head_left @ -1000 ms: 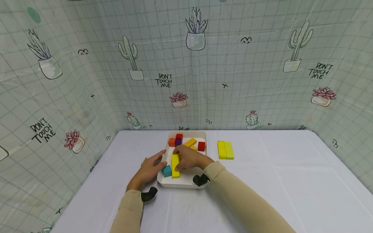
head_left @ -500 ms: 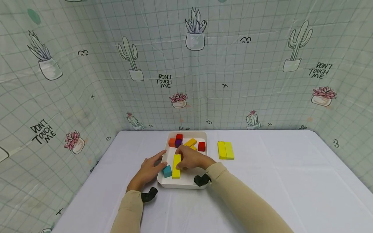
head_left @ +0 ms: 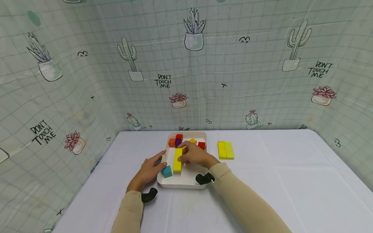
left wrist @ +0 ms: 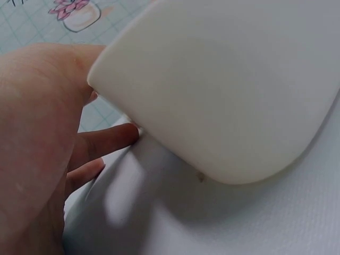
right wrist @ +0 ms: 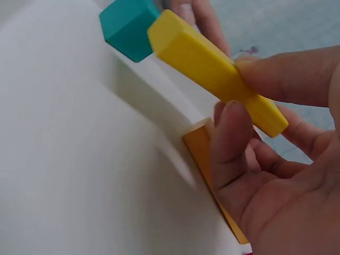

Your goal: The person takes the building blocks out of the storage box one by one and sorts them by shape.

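Observation:
My right hand (head_left: 196, 155) pinches a long yellow block (head_left: 177, 160) between thumb and fingers. In the right wrist view, the yellow block (right wrist: 204, 64) appears raised off the floor of the white tray (head_left: 183, 186). At the tray's left side my left hand (head_left: 149, 170) holds the rim, thumb over it and fingers outside; the left wrist view shows the outer wall of the tray (left wrist: 223, 101). A teal cube (head_left: 167, 171) lies beside the left thumb. Under my right hand, a darker yellow block (right wrist: 199, 146) is mostly hidden in the head view.
At the tray's far left an orange cube (head_left: 172, 142), a purple cube (head_left: 178, 143) and a red cube (head_left: 179, 137) sit together. Another red cube (head_left: 201, 145) is at the far right. Two yellow blocks (head_left: 225, 150) lie side by side on the white table outside.
My right hand has shifted slightly right, then away from me, carrying the yellow block with it and apart from the teal cube. My left hand stays put.

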Available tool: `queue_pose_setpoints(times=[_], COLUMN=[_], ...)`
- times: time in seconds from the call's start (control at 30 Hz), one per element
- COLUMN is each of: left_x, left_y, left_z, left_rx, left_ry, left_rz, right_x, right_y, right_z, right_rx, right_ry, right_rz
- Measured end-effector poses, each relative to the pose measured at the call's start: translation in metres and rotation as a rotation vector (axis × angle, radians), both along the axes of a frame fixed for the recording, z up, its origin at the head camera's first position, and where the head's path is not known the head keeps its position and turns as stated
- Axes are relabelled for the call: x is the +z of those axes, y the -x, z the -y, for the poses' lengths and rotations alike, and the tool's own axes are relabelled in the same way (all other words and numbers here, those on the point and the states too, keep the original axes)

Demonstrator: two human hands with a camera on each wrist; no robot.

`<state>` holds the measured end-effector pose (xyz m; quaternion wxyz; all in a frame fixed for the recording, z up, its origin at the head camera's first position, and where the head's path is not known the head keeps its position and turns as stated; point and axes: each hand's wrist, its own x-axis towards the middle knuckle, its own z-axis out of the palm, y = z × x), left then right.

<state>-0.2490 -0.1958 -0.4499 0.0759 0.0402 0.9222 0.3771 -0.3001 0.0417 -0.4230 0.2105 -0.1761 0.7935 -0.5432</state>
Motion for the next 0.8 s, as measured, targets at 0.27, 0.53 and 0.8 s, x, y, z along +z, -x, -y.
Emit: queue_pose_setpoints(times=[0.27,0.53,0.8], left_x=[0.001,0.001,0.0], left_y=[-0.001,-0.001,-0.001], left_z=[-0.001,0.001,-0.002], left_rx=[0.012,0.007,0.011], left_ry=[-0.001,0.003,-0.01], left_rz=[-0.005,-0.005,0.007], right_x=[0.011,0.017,0.015], right_y=[0.002,0.002,-0.002], right_z=[-0.01,-0.023,-0.033], right_rx=[-0.142,-0.209,-0.266], right_ry=[0.081,0.181,0.283], right_rz=[0.029,0.072,0.102])
